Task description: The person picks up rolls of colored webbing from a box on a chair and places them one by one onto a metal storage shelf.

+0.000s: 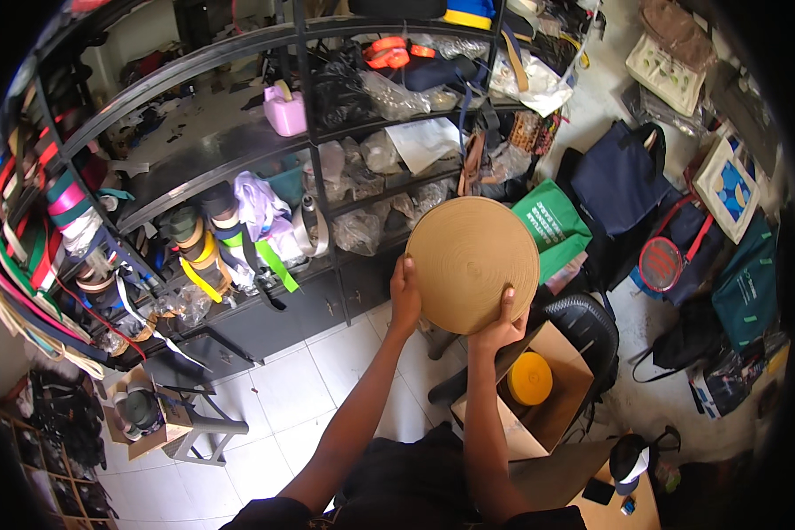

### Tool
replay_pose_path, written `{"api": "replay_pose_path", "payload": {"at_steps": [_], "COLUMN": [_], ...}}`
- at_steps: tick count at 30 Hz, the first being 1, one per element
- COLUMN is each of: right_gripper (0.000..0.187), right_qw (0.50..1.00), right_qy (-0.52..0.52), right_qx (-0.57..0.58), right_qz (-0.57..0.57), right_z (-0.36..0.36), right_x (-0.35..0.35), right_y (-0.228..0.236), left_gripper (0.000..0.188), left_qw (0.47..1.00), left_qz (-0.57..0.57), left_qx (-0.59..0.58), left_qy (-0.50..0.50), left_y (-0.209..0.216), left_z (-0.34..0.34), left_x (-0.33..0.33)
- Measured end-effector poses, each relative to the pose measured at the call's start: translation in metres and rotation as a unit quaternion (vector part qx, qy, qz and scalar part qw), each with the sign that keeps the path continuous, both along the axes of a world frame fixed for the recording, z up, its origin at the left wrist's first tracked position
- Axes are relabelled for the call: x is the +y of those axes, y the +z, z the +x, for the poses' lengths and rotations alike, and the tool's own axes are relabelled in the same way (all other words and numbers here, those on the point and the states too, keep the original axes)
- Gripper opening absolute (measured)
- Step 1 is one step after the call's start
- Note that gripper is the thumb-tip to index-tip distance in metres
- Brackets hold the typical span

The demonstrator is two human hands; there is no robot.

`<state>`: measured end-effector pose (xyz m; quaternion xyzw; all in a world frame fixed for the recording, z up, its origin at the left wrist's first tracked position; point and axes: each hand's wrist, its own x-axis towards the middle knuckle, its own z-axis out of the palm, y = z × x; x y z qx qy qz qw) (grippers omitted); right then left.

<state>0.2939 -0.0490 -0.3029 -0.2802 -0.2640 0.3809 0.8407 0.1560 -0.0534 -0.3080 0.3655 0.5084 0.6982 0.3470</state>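
Between both hands I hold up a large, flat roll of tan webbing (468, 238), wound in tight rings with its round face toward me. My left hand (405, 296) grips the roll's left edge, the thumb along the rim. At the lower right edge, my right hand (501, 329) clasps it with the thumb laid on the face; its other fingers are hidden behind. Below the right hand, an open cardboard box (567, 375) has a yellow roll (530, 379) inside.
A black shelf unit (327, 212) holds webbing rolls, plastic bags and a pink container (285, 110). Bags, including a green one (552, 228) and a navy one (623, 177), lie at right. Lower left, a grey stool (212, 430) stands beside a small box (146, 435). A table corner (640, 508) is lower right.
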Motion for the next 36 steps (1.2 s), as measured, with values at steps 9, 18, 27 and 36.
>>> {"api": "replay_pose_path", "payload": {"at_steps": [9,18,27,36], "right_gripper": [0.038,0.039,0.051,0.047], "right_qw": [0.987,0.974,0.888,0.894], "right_qy": [0.111,0.172,0.438,0.418], "right_qx": [0.117,0.136,-0.013,0.003], "right_qz": [0.018,0.06,0.138,0.161], "right_z": [-0.07,-0.135,-0.169,-0.263], "right_x": [0.002,0.035,0.104,0.153], "right_y": [0.058,0.137,0.187,0.259], "left_gripper": [0.05,0.047,0.052,0.029], "left_qw": [0.983,0.946,0.899,0.885], "left_qz": [0.139,0.289,0.304,0.288], "left_qx": [-0.116,-0.059,0.083,0.065], "left_qy": [0.037,0.138,0.304,0.361], "left_y": [0.084,0.156,0.214,0.252], "left_z": [-0.051,-0.091,-0.184,-0.266], "left_x": [-0.02,-0.005,0.015,0.028]}}
